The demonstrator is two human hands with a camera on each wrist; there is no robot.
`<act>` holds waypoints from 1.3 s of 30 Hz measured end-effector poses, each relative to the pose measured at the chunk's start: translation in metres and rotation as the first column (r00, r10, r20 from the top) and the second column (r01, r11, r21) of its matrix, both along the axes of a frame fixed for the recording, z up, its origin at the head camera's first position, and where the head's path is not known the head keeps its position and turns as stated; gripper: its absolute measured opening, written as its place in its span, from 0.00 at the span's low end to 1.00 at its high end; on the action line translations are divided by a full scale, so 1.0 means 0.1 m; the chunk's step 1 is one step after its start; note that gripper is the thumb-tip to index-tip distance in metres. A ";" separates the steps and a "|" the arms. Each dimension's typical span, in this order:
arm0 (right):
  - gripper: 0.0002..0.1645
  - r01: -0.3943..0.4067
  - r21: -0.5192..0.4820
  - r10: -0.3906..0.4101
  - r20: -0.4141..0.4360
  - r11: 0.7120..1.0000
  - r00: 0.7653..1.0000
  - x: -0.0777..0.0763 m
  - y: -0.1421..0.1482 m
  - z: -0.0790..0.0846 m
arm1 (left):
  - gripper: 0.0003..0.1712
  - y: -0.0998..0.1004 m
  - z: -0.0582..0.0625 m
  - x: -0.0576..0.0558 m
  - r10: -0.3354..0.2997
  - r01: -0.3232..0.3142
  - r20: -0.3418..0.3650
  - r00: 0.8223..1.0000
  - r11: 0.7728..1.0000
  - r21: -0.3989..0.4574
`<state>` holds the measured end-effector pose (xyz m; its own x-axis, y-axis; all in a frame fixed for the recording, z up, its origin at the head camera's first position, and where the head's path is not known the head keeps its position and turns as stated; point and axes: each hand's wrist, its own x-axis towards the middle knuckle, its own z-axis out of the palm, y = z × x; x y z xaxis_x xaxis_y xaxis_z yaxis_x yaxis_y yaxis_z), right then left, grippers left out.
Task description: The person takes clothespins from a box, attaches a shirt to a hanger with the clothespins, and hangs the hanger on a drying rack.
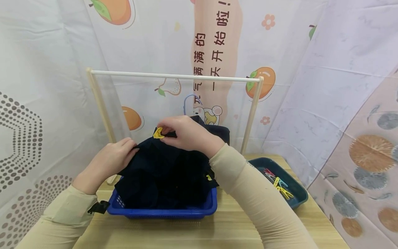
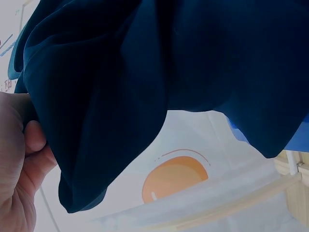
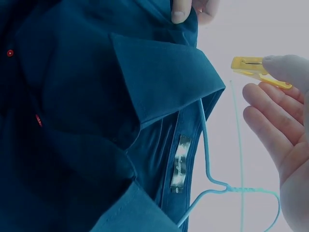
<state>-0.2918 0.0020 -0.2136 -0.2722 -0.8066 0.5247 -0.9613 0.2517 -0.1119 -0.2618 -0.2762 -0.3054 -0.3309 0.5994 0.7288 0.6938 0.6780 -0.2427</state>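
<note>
A dark navy collared shirt with small red buttons hangs on a light blue wire hanger, its hook rising behind my right hand. My left hand grips the shirt's shoulder edge on the left, fingers partly behind the cloth. Between thumb and fingers, my right hand pinches a yellow clothespin. In the right wrist view this clothespin is apart from the fabric, beside the collar. Another yellow clip shows at the shirt's right side.
Beneath the shirt is a blue plastic basket on the wooden table. A rack with a white bar and wooden posts stands behind. To the right, a dark green tray holds several coloured clothespins.
</note>
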 end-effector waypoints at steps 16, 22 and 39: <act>0.16 -0.007 0.041 0.007 -0.006 0.999 1.000 0.02 -0.10 -0.03 | 0.07 0.01 -0.01 -0.02 0.026 -0.026 0.022 0.999 1.000 -0.017; 0.16 -0.015 0.057 0.015 0.006 0.998 1.000 0.03 -0.16 -0.08 | 0.05 0.00 -0.01 -0.02 0.024 -0.024 0.022 0.999 1.000 -0.016; 0.14 0.102 0.154 -0.091 -0.075 0.983 0.993 0.02 -0.24 -0.18 | 0.05 0.02 -0.01 -0.01 0.012 -0.012 0.015 1.000 1.000 -0.009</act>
